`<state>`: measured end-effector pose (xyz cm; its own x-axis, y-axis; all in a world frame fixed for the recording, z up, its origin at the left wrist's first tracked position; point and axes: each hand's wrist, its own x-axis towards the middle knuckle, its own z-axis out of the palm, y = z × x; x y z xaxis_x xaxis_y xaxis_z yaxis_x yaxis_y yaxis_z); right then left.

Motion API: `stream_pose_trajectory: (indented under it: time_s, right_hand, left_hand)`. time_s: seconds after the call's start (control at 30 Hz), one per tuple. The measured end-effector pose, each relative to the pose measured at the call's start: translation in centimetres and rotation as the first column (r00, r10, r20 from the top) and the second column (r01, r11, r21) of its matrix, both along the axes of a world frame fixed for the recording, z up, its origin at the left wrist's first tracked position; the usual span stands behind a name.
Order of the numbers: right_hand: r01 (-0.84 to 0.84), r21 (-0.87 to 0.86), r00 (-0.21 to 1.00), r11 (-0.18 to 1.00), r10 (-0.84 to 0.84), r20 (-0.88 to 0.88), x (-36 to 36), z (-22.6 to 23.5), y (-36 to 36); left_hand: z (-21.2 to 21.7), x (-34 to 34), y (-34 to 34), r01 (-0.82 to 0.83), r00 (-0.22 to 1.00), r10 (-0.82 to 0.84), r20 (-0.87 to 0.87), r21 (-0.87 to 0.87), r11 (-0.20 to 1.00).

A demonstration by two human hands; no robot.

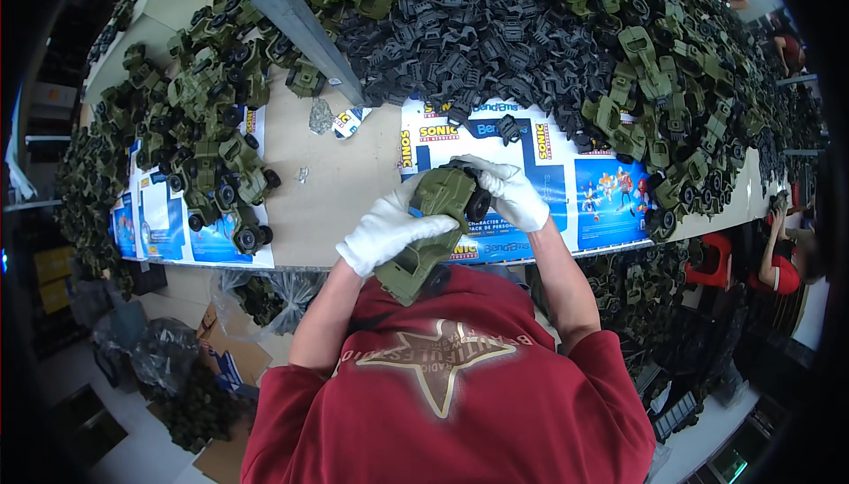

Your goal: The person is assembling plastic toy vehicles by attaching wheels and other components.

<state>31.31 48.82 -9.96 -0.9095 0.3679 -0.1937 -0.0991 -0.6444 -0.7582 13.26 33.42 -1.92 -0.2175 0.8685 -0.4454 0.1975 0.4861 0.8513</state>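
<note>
Close to my chest, over the table's near edge, I hold an olive-green toy truck with black wheels, tilted with its front end pointing away. My left hand, in a white glove, wraps around the truck's left side with the thumb across its body. At the truck's front end, my gloved right hand closes around the area by a black wheel; its fingertips are partly hidden. Beyond my hands lies a large heap of black plastic toy parts. One loose black part rests apart on the printed sheet.
Piles of green toy trucks flank me, left and right. A grey metal post rises from the table. Blue-and-white printed sheets cover parts of it. Plastic bags and cardboard lie on the floor. Co-workers in red sit at right.
</note>
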Motion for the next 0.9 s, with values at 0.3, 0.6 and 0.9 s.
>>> stream_pose_trajectory:
  time_s: [0.3,0.6,0.9]
  right_hand:
    - [-0.028,0.306,0.999,0.951,0.019,0.033,-0.7,0.7,1.2]
    - [0.252,0.444,0.925,0.86,-0.348,0.15,-3.2,1.8,-3.7]
    - [0.18,0.894,0.897,0.41,-0.442,0.022,-2.7,3.4,-5.4]
  left_hand:
    - [-0.9,0.6,0.2,-0.148,0.955,0.149,0.255,-0.024,0.989]
    - [-7.2,2.6,0.8,-0.409,0.783,0.111,0.612,0.371,0.834]
    - [-7.4,2.2,0.1,-0.275,0.918,0.092,0.385,0.454,0.847]
